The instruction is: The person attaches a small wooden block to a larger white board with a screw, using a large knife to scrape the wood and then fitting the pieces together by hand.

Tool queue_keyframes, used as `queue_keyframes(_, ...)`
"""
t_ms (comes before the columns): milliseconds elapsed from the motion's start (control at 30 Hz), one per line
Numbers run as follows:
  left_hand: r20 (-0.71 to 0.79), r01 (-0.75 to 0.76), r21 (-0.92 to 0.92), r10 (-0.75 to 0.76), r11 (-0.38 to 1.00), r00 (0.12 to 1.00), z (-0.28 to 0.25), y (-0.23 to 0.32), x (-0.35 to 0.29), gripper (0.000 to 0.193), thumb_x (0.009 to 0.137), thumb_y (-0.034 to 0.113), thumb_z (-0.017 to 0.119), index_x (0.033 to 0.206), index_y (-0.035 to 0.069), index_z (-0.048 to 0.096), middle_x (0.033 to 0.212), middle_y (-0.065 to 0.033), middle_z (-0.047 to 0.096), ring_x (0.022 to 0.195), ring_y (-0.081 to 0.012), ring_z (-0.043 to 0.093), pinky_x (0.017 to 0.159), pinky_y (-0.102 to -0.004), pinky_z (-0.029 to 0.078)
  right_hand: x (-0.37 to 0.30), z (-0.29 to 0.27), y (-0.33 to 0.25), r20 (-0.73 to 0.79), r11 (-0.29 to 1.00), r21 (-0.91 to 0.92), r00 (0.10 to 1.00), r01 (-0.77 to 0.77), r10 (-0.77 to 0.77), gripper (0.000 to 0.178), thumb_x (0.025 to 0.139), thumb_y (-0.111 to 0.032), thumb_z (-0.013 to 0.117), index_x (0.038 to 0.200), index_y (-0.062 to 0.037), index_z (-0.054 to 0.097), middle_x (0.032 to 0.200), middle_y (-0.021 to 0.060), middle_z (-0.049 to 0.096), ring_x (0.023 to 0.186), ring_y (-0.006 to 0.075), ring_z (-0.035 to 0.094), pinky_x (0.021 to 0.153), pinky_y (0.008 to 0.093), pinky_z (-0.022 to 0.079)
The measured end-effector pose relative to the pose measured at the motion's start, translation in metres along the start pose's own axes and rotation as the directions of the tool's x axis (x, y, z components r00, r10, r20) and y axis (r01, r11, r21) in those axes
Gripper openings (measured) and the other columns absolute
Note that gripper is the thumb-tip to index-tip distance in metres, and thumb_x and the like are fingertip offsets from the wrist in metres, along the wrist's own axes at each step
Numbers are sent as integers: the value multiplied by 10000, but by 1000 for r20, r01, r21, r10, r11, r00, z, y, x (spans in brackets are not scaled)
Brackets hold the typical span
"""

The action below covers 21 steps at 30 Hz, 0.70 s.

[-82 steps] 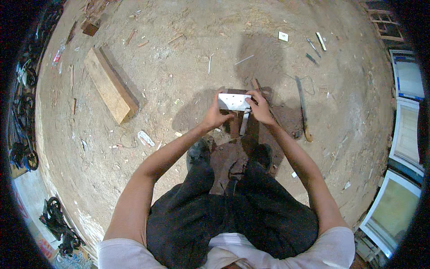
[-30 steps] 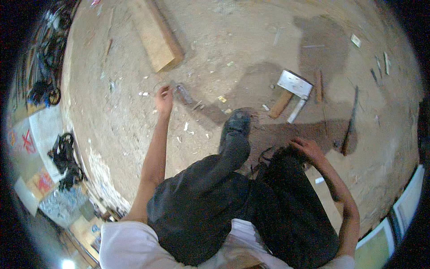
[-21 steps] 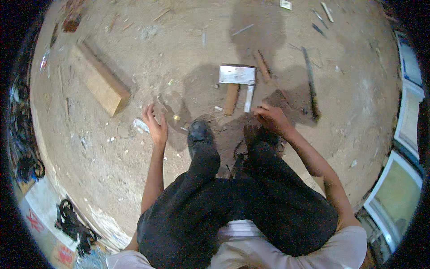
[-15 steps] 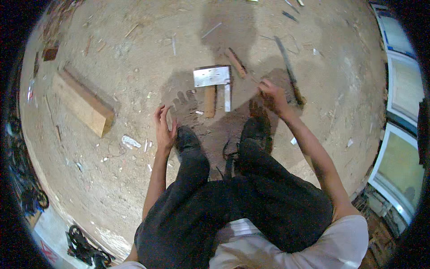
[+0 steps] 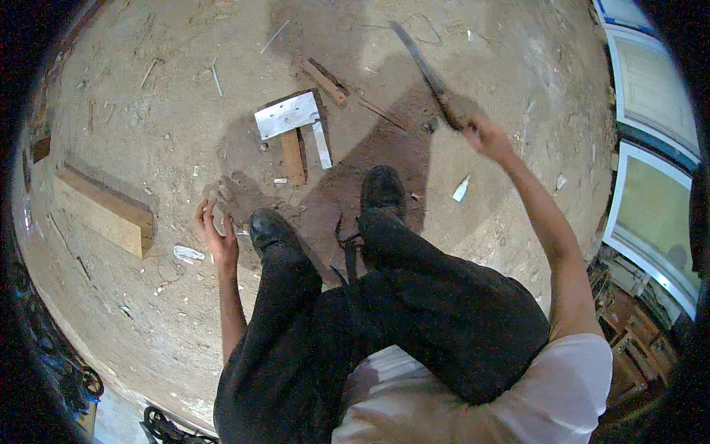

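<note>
My left hand hangs over the dirt floor by my left shoe, fingers apart and nothing in them. On the right, my right hand is at the handle end of a long, narrow, dark-bladed tool, possibly a saw, lying on the ground. That hand is blurred, so I cannot tell whether its fingers are closed round the handle. Ahead of my feet lies a silvery rectangular metal plate. A wooden strip sticks out from its near side, and a pale narrow bar runs from its right end.
A thick wooden beam lies at the left. Beyond the metal plate is a short brown wood piece. Scraps and a white shard litter the floor. Framed window panels stand along the right edge.
My right hand has moved outward to the right, to the handle end of the dark-bladed tool. The view has turned and shifted, so the floor things appear farther left. My left hand stays open.
</note>
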<state>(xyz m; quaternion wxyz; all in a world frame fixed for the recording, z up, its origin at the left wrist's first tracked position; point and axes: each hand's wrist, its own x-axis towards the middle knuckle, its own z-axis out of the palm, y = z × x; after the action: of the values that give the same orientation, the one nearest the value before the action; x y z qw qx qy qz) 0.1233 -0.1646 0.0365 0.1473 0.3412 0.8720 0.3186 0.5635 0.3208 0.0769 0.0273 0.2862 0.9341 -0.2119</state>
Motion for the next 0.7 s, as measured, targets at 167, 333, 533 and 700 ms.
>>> queue_keyframes(167,-2,-76,-9,76,997,997,4,12,6,420,848,-6,604,1255,76,535,1313,-178,448,1209,-359,452,1016,-443,362,-83,34,3,580,995,-77,815,68,-11,374,830,-327,656,1127,-107,598,1130,118,619,1029,314,608,827,424,514)
queue_keyframes(333,34,-32,30,31,999,999,7,13,11,387,834,-25,590,1208,72,563,1305,-186,451,1231,-364,440,1036,-433,357,-82,10,-37,513,999,-5,858,49,-39,333,827,-304,656,1084,-97,617,1022,158,645,923,323,646,761,422,527)
queue_keyframes(533,49,-27,-40,29,999,998,12,28,16,391,833,-23,580,1209,80,558,1315,-174,444,1194,-348,455,1020,-427,376,8,-9,50,-95,946,-99,950,-308,299,208,874,-211,605,996,-42,614,862,176,639,768,353,628,674,414,497)
queue_keyframes(700,69,-4,-49,8,999,998,13,26,14,387,837,-20,584,1209,83,557,1319,-163,445,1193,-335,458,1018,-417,376,132,-47,85,-192,942,-258,967,-215,168,247,910,-267,536,982,-33,571,908,184,605,878,365,607,749,442,470)
